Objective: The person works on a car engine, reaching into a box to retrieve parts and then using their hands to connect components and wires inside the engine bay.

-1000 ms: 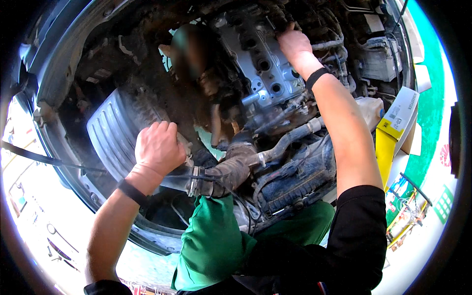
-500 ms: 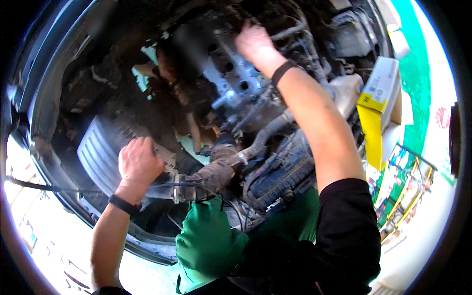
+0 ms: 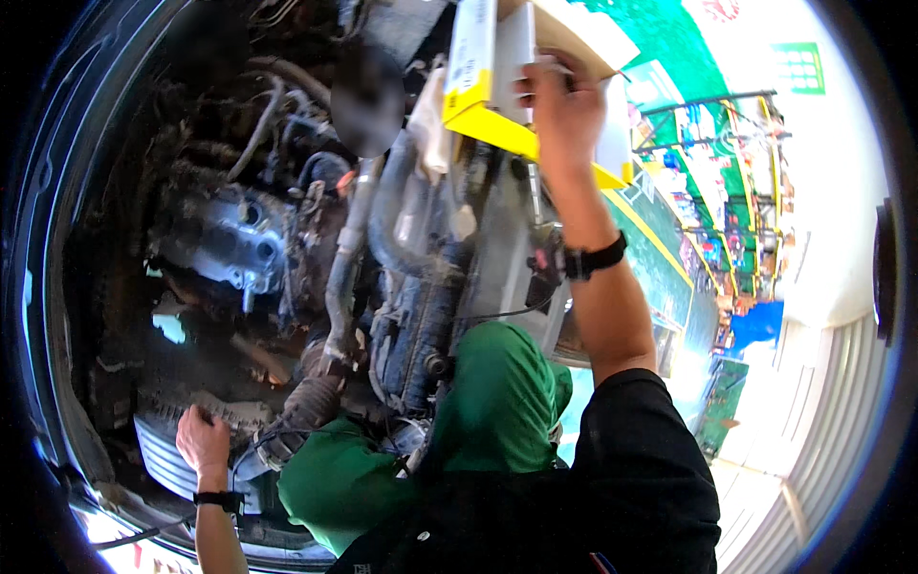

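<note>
My left hand [image 3: 204,440] is closed on the edge of the grey ribbed plastic housing [image 3: 164,457], low in the engine bay. My right hand [image 3: 564,110] is up at an open yellow and white cardboard box [image 3: 478,129], fingers curled at its opening; what they grip is blurred and I cannot make it out. Left of the box lie hoses [image 3: 387,210] and a pale plastic reservoir [image 3: 426,124]. The silver engine top [image 3: 225,239] with round holes sits further left.
Green-clad legs [image 3: 488,383] are below me. The car's dark body edge [image 3: 57,287] curves along the left. Shelving with mixed items [image 3: 727,191] stands beyond the car on the right, above a green floor with yellow lines [image 3: 645,230].
My right hand has left the engine top and moved to the cardboard box. The view has swung rightward, so the engine now appears further left. My left hand stays on the ribbed housing.
</note>
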A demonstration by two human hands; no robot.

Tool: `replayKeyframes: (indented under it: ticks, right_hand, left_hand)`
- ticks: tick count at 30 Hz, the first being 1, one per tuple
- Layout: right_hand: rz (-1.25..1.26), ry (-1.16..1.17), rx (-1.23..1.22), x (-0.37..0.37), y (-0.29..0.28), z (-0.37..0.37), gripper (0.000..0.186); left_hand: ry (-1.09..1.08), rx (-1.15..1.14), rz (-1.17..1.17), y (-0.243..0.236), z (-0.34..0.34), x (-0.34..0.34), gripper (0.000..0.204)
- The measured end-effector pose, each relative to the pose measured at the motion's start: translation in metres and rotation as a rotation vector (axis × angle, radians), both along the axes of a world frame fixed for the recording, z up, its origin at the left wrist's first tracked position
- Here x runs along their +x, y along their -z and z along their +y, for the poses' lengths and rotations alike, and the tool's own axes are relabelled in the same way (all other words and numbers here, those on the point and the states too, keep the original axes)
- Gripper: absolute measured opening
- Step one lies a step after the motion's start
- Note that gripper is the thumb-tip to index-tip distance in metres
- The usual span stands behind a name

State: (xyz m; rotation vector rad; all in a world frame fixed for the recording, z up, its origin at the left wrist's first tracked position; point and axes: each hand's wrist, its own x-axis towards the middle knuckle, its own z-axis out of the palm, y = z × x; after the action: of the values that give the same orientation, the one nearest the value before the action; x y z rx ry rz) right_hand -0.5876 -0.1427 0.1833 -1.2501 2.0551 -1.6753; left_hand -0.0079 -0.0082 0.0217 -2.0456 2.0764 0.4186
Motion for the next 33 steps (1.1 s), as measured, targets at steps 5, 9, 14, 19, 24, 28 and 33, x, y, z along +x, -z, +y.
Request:
replayKeyframes:
  ticks: [5,9,14,19,24,28,33]
  right_hand:
    - [0.021,0.265,0.429,-0.166,0.005,0.025,0.016]
    - [0.23,0.0,0.381,-0.145,0.02,0.011,0.028]
    - [0.759,-0.45,0.82,-0.113,0.043,-0.052,0.025]
    - [0.754,-0.527,1.291,-0.096,0.058,-0.069,0.032]
    - [0.622,-0.363,0.951,-0.092,0.066,-0.054,0.028]
    - [0.592,-0.288,0.977,-0.101,0.066,-0.072,0.022]
    - [0.923,-0.398,1.016,-0.131,0.078,-0.098,0.019]
  left_hand:
    - [-0.023,0.004,0.017,0.013,0.003,-0.005,0.019]
    - [-0.026,0.023,-0.043,0.006,-0.001,0.0,0.019]
    - [-0.042,0.108,-0.139,0.005,-0.003,-0.003,0.017]
    - [-0.047,0.028,-0.113,0.004,-0.001,-0.009,0.017]
    - [-0.011,0.035,-0.068,0.011,-0.002,-0.003,0.018]
    - [-0.008,0.009,-0.098,0.012,-0.001,0.0,0.018]
    - [-0.003,0.002,-0.129,0.014,0.001,0.002,0.019]
